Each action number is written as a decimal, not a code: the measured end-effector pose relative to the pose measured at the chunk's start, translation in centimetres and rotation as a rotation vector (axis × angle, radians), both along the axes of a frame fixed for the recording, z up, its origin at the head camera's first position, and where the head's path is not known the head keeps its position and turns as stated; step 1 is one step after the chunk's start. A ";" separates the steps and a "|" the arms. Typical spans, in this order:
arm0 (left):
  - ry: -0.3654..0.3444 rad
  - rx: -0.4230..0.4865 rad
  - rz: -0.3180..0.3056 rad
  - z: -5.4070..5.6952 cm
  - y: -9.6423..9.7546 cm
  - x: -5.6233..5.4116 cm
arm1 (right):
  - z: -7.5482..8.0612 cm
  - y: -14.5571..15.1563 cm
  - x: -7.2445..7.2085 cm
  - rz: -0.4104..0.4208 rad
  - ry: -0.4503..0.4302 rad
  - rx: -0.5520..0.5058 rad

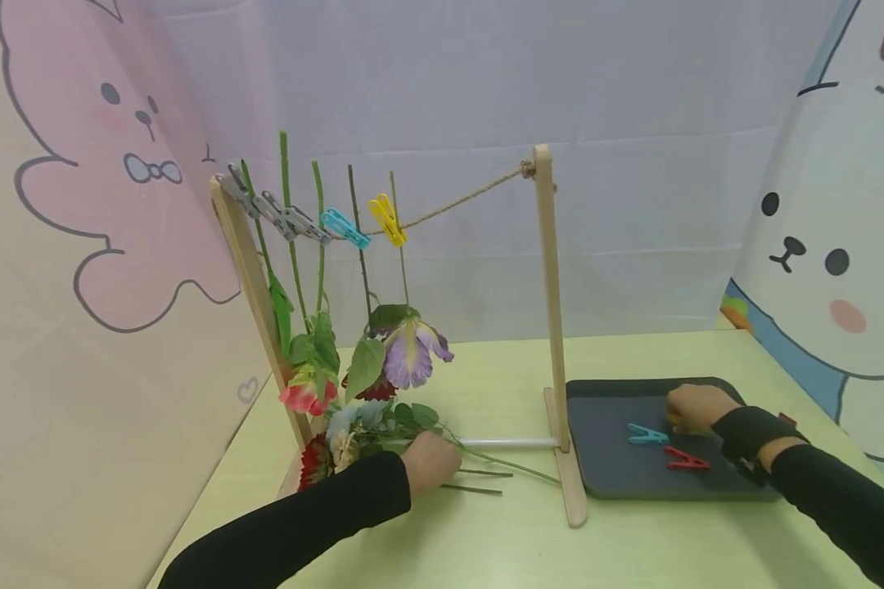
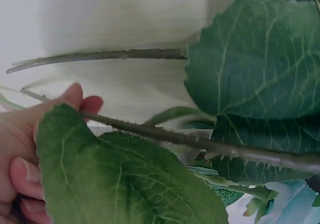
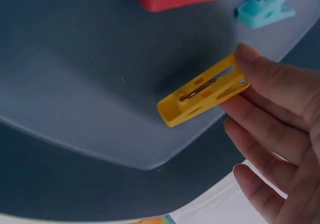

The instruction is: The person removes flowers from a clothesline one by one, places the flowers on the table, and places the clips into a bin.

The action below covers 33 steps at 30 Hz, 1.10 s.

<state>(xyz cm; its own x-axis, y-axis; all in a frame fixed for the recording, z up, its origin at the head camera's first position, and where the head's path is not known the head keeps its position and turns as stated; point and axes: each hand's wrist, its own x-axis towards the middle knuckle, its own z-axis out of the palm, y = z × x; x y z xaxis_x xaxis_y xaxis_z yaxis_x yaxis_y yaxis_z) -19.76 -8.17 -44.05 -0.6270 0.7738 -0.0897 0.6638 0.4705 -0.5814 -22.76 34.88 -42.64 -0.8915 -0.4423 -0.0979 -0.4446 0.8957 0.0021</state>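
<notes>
In the right wrist view, a yellow clothespin (image 3: 192, 100) is pinched by its handle end between the thumb and fingers of my right hand (image 3: 280, 119). That hand (image 1: 700, 407) is over the dark grey tray (image 1: 610, 458), near a blue clothespin (image 1: 647, 434) and a red clothespin (image 1: 687, 460). My left hand (image 1: 432, 463) is low at the rack's left half, among artificial flowers lying on the table. Its thumb and forefinger pinch a thorny brown stem (image 2: 150, 130) with large green leaves (image 2: 125, 184). The flower head of this stem is hard to pick out.
A wooden rack (image 1: 552, 311) carries a sagging rope (image 1: 464, 199). From it hang several upside-down flowers, including a purple one (image 1: 410, 360) under a yellow clip (image 1: 387, 219). Grey clips (image 1: 272, 214) crowd the left end. Loose stems (image 1: 479, 492) lie right of my left hand.
</notes>
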 end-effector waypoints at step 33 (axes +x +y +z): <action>0.037 -0.180 0.081 -4.0 1.2 -1.3 | -1.1 0.0 0.6 -0.113 -0.088 -0.013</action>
<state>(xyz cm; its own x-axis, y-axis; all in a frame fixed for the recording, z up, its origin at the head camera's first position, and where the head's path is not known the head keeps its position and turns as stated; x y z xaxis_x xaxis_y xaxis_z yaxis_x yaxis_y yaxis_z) -21.11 -6.93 -48.07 -0.6920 0.6941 -0.1984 0.6049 0.4075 -0.6842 -22.21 34.84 -43.77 -0.9239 -0.3414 -0.1729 -0.3389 0.9397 -0.0448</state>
